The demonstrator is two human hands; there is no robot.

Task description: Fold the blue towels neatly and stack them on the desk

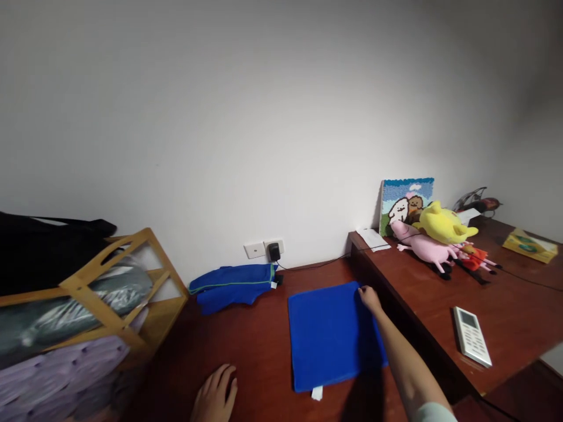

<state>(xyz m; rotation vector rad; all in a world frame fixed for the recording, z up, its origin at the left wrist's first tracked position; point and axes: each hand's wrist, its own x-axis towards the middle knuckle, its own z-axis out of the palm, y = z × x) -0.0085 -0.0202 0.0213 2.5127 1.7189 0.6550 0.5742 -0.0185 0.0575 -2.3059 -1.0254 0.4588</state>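
Observation:
A blue cloth [329, 337] lies spread flat on the reddish-brown wooden surface, with a white tag [317, 392] sticking out at its near edge. My right hand [369, 298] is closed at the cloth's far right corner, fingertips pinching it. My left hand [215, 394] rests on the wood to the left of the cloth, fingers stretched out, holding nothing. Farther back against the wall lies a second blue cloth [235, 284] with green edging, folded and touched by neither hand.
A wooden rack [152, 281] with bags stands at left. Below the wall socket [255, 251] a black plug's cable runs right. The raised desk at right holds a white remote [471, 336], plush toys [424, 243], a dog picture [398, 208] and a yellow tissue pack [530, 245].

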